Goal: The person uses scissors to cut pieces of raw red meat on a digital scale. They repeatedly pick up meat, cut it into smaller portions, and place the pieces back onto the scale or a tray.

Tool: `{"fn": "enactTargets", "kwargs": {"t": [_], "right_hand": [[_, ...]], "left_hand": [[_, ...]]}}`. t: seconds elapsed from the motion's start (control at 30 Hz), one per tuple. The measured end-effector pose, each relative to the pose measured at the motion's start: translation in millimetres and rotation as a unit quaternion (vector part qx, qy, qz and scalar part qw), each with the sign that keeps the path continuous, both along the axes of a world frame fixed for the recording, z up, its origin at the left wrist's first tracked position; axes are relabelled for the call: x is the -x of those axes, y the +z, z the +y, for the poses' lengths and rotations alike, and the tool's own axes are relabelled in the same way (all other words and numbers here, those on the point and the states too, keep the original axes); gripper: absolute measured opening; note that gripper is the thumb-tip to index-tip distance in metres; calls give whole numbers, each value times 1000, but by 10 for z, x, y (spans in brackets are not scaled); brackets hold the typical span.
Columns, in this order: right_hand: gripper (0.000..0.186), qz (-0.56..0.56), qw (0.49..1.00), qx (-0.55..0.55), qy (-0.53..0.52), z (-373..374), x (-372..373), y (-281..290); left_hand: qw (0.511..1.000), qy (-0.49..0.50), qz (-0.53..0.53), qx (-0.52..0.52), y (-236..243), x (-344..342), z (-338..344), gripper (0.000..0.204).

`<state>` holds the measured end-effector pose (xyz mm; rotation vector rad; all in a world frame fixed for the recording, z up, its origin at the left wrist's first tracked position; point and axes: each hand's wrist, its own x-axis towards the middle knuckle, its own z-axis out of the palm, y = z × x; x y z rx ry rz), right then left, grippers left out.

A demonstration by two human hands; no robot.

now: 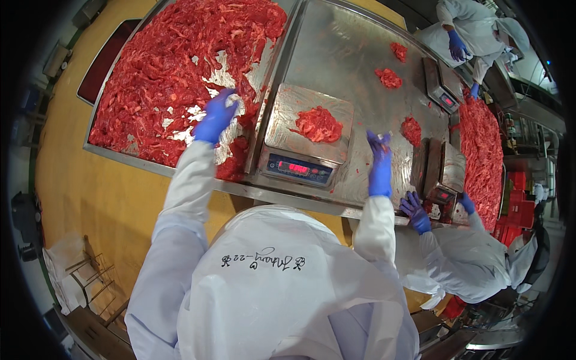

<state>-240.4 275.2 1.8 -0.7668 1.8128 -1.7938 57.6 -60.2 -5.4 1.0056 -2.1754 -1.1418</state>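
My blue-gloved left hand [216, 117] is over the large pile of red meat [150, 66] in the left metal tray, beside patches of bare metal, its fingers bent but apart. To its right, a platform scale [303, 168] with a lit red display bears a portion of meat [318, 125]. My blue-gloved right hand [379, 153] is above the steel table [336, 54] just right of the scale, fingers apart. Near it lies a small lump of meat [411, 131]; two other lumps [389, 78] sit farther back.
Two co-workers in white, one at top right [474, 30], one at lower right [456, 258], have gloved hands near two more scales [450, 168] and another meat pile [480, 156]. A co-worker's hand [416, 213] is close to my right hand. A dark tray [99, 60] stands at upper left.
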Motion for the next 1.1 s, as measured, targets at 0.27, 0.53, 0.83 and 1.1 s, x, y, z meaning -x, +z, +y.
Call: {"fn": "enactTargets", "kwargs": {"t": [0.27, 0.53, 0.83, 1.1], "right_hand": [[50, 5, 987, -159, -4, 1092, -138, -258], [61, 50, 995, -65, 61, -154, -613, 601], [55, 16, 999, -26, 39, 93, -642, 447], [48, 50, 995, -5, 87, -27, -857, 656]], "left_hand": [[976, 130, -163, -67, -557, -1394, -198, 52], [984, 11, -163, 74, -531, -442, 222, 39], [959, -128, 30, -249, 716, -31, 495, 12], [979, -142, 79, -121, 524, 609, 637, 31]]}}
